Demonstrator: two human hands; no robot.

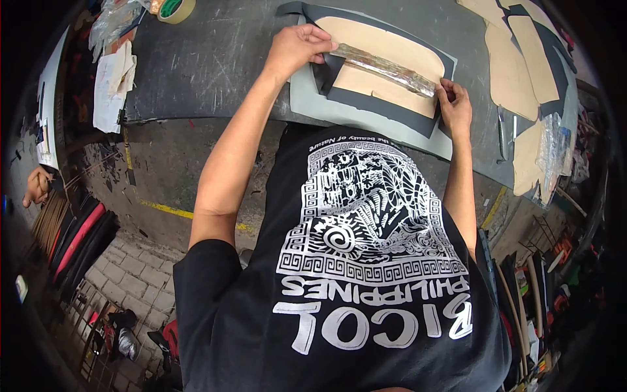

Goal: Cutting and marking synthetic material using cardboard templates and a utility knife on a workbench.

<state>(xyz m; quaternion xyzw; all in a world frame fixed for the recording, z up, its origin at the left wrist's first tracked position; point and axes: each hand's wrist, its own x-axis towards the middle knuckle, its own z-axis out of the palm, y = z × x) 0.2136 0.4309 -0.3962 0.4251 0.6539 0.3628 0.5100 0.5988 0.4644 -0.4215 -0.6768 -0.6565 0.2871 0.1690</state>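
A glossy, see-through strip of tape [390,70] runs slantwise across two tan panels, the far one [382,39] rounded at its right end and the near one [366,81] straighter. Its left end is pinched between the thumb and fingers of my left hand [297,51]. At the other end, my right hand [455,106] holds the strip between thumb and forefinger, close to the panels' right edge. Both panels lie on dark sheet material [385,109], with a larger pale grey sheet [313,104] beneath. The dark material is folded up near my left hand.
The worktable [209,65] has a scratched dark top. A tape roll [175,9] lies at its far left, near white papers [114,91]. More tan panels [513,72] lie at right, beside a slim metal tool [502,134] and clear plastic [552,150]. Another person's hand [37,186] shows far left.
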